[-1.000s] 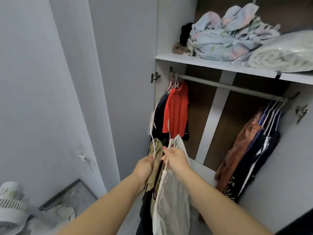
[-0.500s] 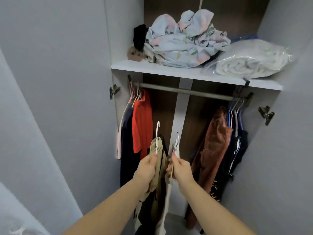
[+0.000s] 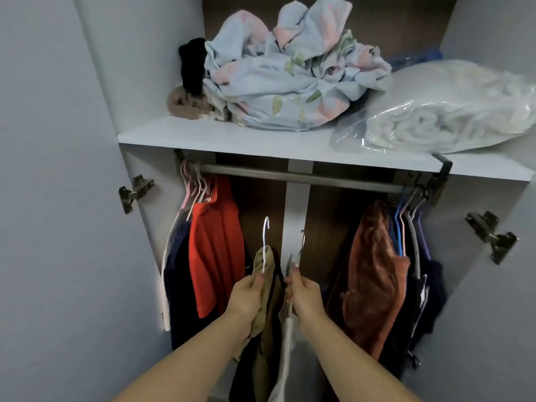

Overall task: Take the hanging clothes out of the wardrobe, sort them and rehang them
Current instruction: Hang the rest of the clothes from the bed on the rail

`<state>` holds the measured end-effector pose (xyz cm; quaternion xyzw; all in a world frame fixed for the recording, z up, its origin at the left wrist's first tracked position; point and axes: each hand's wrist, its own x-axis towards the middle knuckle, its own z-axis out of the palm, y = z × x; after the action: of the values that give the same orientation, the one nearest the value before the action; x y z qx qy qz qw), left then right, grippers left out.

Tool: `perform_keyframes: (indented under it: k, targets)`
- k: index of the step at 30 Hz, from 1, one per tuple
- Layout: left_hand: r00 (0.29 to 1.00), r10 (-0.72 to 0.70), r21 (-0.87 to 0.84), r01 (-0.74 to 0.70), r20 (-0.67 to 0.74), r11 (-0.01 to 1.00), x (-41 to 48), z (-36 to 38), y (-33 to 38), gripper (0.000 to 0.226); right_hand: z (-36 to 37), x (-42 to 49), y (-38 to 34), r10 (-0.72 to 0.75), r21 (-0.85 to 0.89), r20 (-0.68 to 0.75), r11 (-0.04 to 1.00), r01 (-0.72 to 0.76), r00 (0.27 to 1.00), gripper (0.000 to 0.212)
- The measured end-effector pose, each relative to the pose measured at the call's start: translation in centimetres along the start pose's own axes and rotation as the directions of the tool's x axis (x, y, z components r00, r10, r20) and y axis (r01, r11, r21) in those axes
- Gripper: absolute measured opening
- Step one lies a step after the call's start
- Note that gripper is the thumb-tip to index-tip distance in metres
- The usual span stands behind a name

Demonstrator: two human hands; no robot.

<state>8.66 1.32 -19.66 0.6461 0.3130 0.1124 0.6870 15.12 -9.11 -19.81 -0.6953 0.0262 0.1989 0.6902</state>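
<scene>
Left hand (image 3: pixel 246 297): raised in front of the open wardrobe, below the rail. Its grip is closed round the top of a tan garment, and the stem of a white hanger is pinched against the cloth.
Right hand (image 3: pixel 306 297): held just beside the left hand, a narrow gap being left between them. Its grip is closed round the top of a white garment and the stem of its hanger.
Tan garment (image 3: pixel 265 282): hung down from the left hand, with darker cloth seen behind it.
White hanger (image 3: pixel 265 242): its hook is held upright above the tan garment, well below the rail.
White garment (image 3: pixel 285 358): hung down from the right hand between the two forearms, its lower end cut off by the frame edge.
Second hanger (image 3: pixel 301 245): a thin hook is seen above the right hand, too blurred for its colour to be told.
Rail (image 3: pixel 319 179): a grey bar fixed under the shelf, bare along its middle stretch.
Left end of rail: a red shirt (image 3: pixel 216 242) and dark blue clothes (image 3: pixel 179 285) are hung there.
Right end of rail: a rust-brown garment (image 3: pixel 371 277) is hung beside dark clothes (image 3: pixel 429 291).
Shelf (image 3: pixel 188 137): crumpled flowered bedding (image 3: pixel 290 76) is piled on it, with a bagged white roll (image 3: pixel 449 117) at the right.
Doors: both are opened outward, with a metal hinge (image 3: pixel 135 191) seen on the left one.
</scene>
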Motion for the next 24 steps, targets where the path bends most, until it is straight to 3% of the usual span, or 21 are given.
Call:
perform_keyframes:
  k: [5, 16, 21, 24]
  targets:
    - [0.998, 0.019, 0.028, -0.018, -0.054, 0.999, 7.1, 1.5, 3.5, 0.039, 1.2, 7.6, -3.8, -0.015, -0.037, 0.03, 0.999, 0.016, 0.999, 0.042]
    - [0.989, 0.071, -0.03, -0.067, 0.131, 0.997, 19.4, 5.5, 11.9, 0.032, 3.0, 20.6, -13.1, -0.209, -0.033, -0.143, 0.978, 0.206, 0.967, 0.043]
    - [0.983, -0.083, 0.26, 0.038, 0.164, 0.965, 24.4, 5.4, 9.6, 0.042, 2.7, 24.4, -9.8, -0.123, -0.147, -0.161, 0.984, 0.099, 0.979, 0.048]
    - [0.986, -0.109, 0.273, 0.07, 0.13, 0.959, 25.5, 5.4, 8.6, 0.042, 3.3, 24.9, -9.0, -0.125, -0.167, -0.192, 0.982, 0.093, 0.973, 0.052]
